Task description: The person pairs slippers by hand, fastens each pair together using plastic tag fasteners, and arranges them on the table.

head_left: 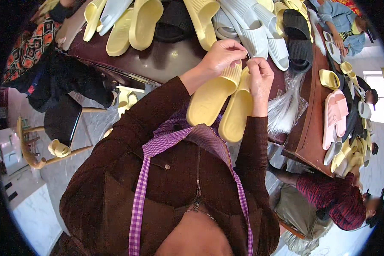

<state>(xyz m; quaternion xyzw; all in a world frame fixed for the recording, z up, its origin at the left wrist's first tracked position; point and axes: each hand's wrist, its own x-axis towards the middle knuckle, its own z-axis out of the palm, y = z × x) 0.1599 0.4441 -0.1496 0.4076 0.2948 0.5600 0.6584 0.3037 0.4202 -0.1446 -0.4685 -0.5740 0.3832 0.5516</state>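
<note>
A pair of pale yellow slide sandals [219, 100] lies side by side, soles up, at the near edge of the dark table [158, 59], the heels hanging toward my body. My left hand [224, 54] is closed at the toe end of the pair, fingers pinched together on something too small to make out. My right hand [260, 74] is closed next to it, thumb and forefinger pinched at the same spot, resting on the right sandal. Both forearms wear dark brown sleeves.
Yellow, white and black slides [251, 30] are heaped across the table's far side. Clear plastic bags [286, 106] lie right of my hands. A wooden chair [51, 132] stands at left. Another person in a red-striped sleeve [328, 192] sits lower right; pink slides [333, 115] lie on the right table part.
</note>
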